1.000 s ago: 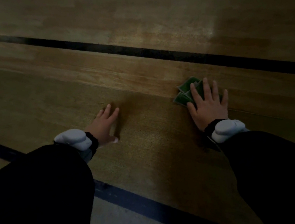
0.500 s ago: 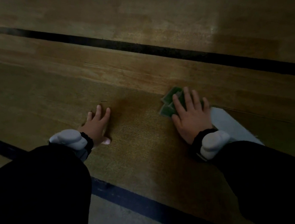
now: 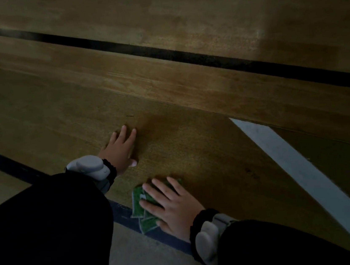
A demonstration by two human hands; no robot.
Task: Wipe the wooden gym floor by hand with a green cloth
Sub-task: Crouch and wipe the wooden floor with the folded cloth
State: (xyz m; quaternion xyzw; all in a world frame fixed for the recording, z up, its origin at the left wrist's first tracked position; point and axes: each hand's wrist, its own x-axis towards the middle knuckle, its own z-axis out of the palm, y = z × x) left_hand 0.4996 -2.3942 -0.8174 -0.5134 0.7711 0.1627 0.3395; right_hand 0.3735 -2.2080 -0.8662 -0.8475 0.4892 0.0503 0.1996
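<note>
Head: flat hand (image 3: pixel 174 207) presses folded cloth (image 3: pixel 140 207).

Left hand (image 3: pixel 120 149) flat on the wooden floor (image 3: pixel 193 143), ahead of and left of the right hand (image 3: pixel 171 205). Right hand lies on the folded cloth (image 3: pixel 139 207), fingers spread; cloth edges show out to the left of the palm. Cloth sits at the near floor line (image 3: pixel 122 211), partly over it. A second line (image 3: pixel 182 54) runs across the boards far ahead of both hands. A slanted stripe (image 3: pixel 294 161) lies to the right, well apart from the right hand. Wrist devices, left (image 3: pixel 88 166) and right (image 3: pixel 207 243), sit behind each hand.
</note>
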